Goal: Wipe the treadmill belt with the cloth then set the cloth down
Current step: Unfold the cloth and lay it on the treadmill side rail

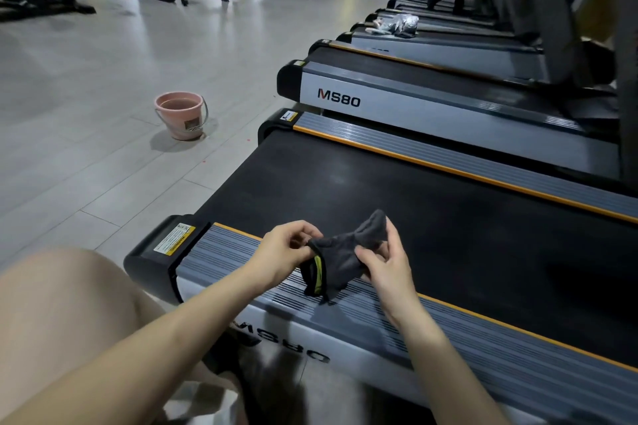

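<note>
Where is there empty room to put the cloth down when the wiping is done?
The black belt is bare between its two orange-edged side rails, beyond both hands. The near grey rail is free by the warning sticker. The floor is open around the pink bucket. It is crowded only where the left hand and right hand hold the cloth.

"MS80" stands on the next treadmill's side rail; a yellow sticker seemingly reads "WARNING".

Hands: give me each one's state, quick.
Left hand: closed, pinching the cloth's left edge.
Right hand: closed, gripping the cloth's right end above the side rail.
</note>
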Motion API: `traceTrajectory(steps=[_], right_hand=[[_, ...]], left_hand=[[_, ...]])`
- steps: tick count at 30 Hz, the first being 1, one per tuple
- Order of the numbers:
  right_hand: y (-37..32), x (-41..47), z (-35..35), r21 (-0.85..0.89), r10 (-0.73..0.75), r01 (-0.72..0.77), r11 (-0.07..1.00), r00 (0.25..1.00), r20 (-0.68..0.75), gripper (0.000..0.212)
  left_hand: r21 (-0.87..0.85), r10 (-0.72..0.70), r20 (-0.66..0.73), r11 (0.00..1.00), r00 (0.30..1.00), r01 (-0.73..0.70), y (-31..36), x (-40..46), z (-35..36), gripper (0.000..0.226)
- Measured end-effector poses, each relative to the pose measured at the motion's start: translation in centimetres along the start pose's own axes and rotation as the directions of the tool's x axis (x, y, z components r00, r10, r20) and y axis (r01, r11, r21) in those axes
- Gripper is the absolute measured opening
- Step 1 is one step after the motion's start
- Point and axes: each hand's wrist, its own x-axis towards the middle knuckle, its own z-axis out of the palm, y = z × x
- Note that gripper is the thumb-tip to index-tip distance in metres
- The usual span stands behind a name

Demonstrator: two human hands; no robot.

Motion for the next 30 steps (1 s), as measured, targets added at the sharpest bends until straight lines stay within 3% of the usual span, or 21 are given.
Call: traceTrajectory(steps=[4, 7, 10, 16, 21, 30], right_hand=[[0.1, 0.2, -0.8, 0.016, 0.017, -0.017, 1.0, 0.999, -0.033, 0.05], [0.4, 0.1, -1.0, 0.013, -0.036, 0.036, 0.999, 0.999, -0.035, 0.048], [0.5, -0.2, -0.9, 0.018, -0.089, 0.089, 0.996, 0.996, -0.022, 0.047], [0.1, -0.1, -1.7, -0.117, -0.147, 0.152, 0.981, 0.988, 0.056, 0.037], [-0.3, 0.0, -1.9, -0.39, -0.248, 0.23, 0.891, 0.969, 0.005, 0.028], [-0.1, -0.9, 2.3, -0.278, -0.17, 0.202, 0.939, 0.976, 0.133, 0.028]], left_hand=[[-0.083, 0.016, 0.139, 0.997, 0.99, -0.005, 0.6, -0.2, 0.1, 0.032], [-0.097, -0.019, 0.224, 0.994, 0.974, 0.042, 0.6, -0.9, 1.1, 0.012], [-0.03, -0.03, 0.126, 0.999, 0.992, 0.034, -0.4, -0.9, 2.3, 0.028], [0.189, -0.021, 0.045, 0.982, 0.999, 0.012, -0.5, 0.2, -0.2, 0.03], [0.116, 0.025, 0.069, 0.993, 0.997, -0.033, 0.9, 0.1, -3.8, 0.031], [0.02, 0.05, 0.022, 0.999, 0.998, -0.051, 0.6, -0.9, -9.0, 0.037]])
